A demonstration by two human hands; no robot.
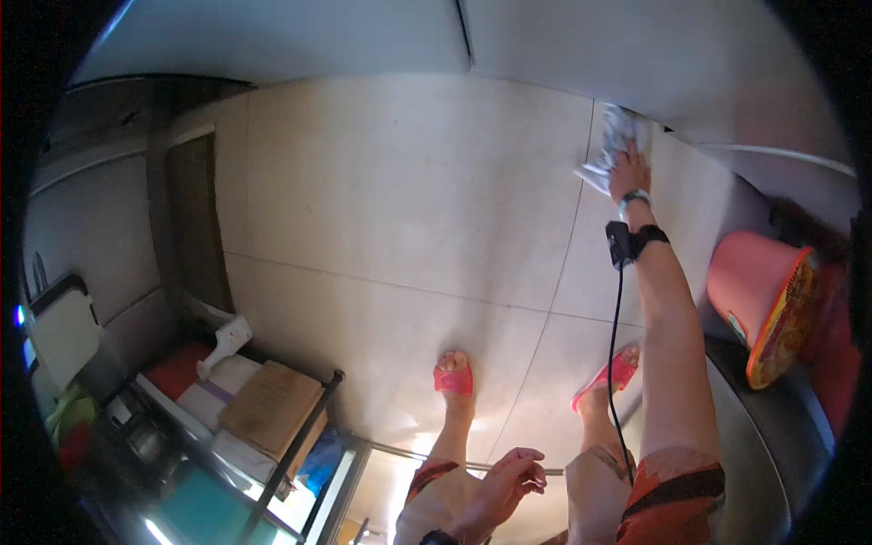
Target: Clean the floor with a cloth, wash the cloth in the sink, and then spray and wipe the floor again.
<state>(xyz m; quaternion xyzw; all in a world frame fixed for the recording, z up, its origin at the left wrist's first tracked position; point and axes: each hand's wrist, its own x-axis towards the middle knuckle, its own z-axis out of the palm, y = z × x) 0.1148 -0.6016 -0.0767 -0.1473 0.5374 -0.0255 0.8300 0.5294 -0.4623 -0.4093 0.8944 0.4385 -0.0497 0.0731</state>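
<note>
My right hand (630, 170) reaches far out to the floor, its fingers spread over a crumpled white-and-grey cloth (616, 133). The cloth lies against the foot of a pale panel (579, 48), with one corner folded out to the left. It looks slightly blurred. A bracelet and a black strapped device (620, 244) with a cable sit on that wrist and forearm. My left hand (507, 487) hangs in front of my knees with loosely curled fingers, and I see nothing in it.
Pale floor tiles (381, 191) stretch before my feet in pink slippers (453, 378). At right stands a pink bin (756, 286) with an orange rim. A rack at lower left carries a cardboard box (272, 405) and a white power strip (228, 340). A door track (402, 453) crosses behind my feet.
</note>
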